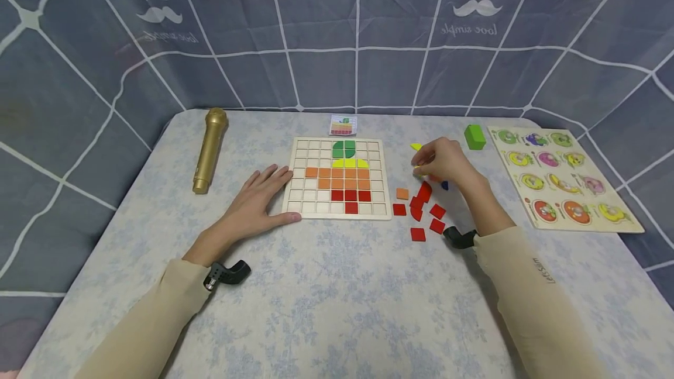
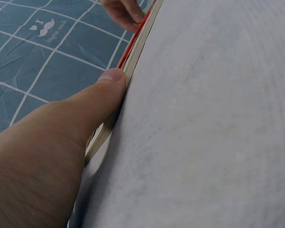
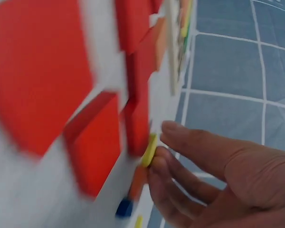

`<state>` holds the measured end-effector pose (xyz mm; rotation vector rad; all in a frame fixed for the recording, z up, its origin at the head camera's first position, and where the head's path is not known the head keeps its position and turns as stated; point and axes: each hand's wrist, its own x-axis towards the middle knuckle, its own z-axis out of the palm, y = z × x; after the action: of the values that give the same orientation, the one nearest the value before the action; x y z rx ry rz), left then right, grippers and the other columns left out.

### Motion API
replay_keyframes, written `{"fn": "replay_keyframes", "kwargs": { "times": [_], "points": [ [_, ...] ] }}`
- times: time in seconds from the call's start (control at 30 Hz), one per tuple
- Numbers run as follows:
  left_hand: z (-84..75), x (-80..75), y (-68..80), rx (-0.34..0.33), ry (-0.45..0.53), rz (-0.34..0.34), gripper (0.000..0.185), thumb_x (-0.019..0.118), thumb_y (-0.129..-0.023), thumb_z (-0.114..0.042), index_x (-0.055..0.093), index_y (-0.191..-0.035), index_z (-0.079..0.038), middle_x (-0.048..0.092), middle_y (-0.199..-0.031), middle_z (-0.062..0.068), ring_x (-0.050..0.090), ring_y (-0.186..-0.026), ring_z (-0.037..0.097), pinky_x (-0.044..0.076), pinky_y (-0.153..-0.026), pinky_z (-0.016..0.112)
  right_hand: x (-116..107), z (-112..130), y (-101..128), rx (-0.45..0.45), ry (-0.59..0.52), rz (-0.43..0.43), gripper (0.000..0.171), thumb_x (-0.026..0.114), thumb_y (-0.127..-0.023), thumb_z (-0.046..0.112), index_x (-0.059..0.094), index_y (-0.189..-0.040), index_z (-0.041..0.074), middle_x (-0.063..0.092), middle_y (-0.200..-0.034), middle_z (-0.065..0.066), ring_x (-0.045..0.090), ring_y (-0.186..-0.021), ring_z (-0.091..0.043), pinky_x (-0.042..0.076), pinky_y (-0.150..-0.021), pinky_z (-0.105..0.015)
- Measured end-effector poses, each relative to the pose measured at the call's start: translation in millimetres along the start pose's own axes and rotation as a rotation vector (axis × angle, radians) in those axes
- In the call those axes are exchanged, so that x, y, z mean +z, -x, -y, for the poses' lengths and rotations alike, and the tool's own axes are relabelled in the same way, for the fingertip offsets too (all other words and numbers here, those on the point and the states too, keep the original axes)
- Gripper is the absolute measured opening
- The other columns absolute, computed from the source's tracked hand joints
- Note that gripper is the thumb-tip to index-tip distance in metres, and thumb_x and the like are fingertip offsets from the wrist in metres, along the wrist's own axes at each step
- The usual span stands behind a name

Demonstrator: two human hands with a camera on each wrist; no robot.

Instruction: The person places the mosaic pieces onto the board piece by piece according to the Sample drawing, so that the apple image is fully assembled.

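A square wooden grid board (image 1: 310,213) lies mid-table, with green, yellow, orange and red tiles set in a picture. My left hand (image 1: 255,200) rests spread at its left side, fingertips on the frame; in the left wrist view the thumb (image 2: 102,92) touches the board's edge. Right of the board, my right hand (image 1: 446,161) is low over the loose pieces. Its fingertips pinch a small yellow tile (image 3: 149,150). Just below it are an orange piece (image 3: 137,182) and a dark blue piece (image 3: 124,207). Several red tiles (image 1: 418,234) lie nearer me, beside one orange tile (image 1: 402,193).
Behind the board is a small picture card (image 1: 343,126). Another yellow piece (image 1: 416,146) lies beyond my right hand. A gold microphone (image 1: 210,151) lies at far left. To the right are a green block (image 1: 475,137) and a fruit puzzle board (image 1: 537,159). Dark blue cloth (image 1: 326,28) hangs behind.
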<state>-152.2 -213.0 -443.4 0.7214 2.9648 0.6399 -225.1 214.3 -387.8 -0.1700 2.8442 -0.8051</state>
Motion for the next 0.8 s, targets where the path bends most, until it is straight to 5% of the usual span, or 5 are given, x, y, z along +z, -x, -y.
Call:
{"fn": "replay_keyframes", "kwargs": {
  "times": [0.17, 0.47, 0.8],
  "points": [
    [1.6, 1.0, 0.4, 0.004, -0.005, -0.006, 0.103, 0.078, -0.087, -0.058, 0.033, -0.166, -0.008, 0.03, -0.173, 0.014, 0.015, -0.164, 0.035, 0.008, -0.134, 0.056, -1.1, -9.3, 1.8, -0.08, 0.069, 0.06, 0.022, 0.081, -0.089, 0.004, 0.078, -0.111, 0.001, 0.076, -0.106, -0.018, 0.068, -0.1, -0.032, 0.063, -0.084, -0.042],
    [1.6, 3.2, -1.2, 0.016, 0.0, -0.008, 0.104, 0.078, -0.087, -0.059, 0.033, -0.166, -0.008, 0.03, -0.173, 0.014, 0.015, -0.164, 0.035, 0.008, -0.134, 0.057, 4.2, -8.4, -1.7, -0.161, 0.126, -0.008, 0.02, 0.079, -0.09, 0.008, 0.079, -0.109, 0.003, 0.075, -0.099, -0.014, 0.063, -0.093, -0.029, 0.059, -0.082, -0.044],
    [-1.6, 1.9, -0.7, 0.003, -0.003, -0.005, 0.104, 0.078, -0.087, -0.058, 0.033, -0.166, -0.009, 0.03, -0.173, 0.014, 0.015, -0.164, 0.035, 0.007, -0.134, 0.056, 15.4, 42.1, -23.5, -0.277, 0.034, 0.006, 0.025, 0.084, -0.087, 0.009, 0.079, -0.111, 0.003, 0.077, -0.103, -0.012, 0.069, -0.098, -0.027, 0.06, -0.091, -0.045]
  ]
}}
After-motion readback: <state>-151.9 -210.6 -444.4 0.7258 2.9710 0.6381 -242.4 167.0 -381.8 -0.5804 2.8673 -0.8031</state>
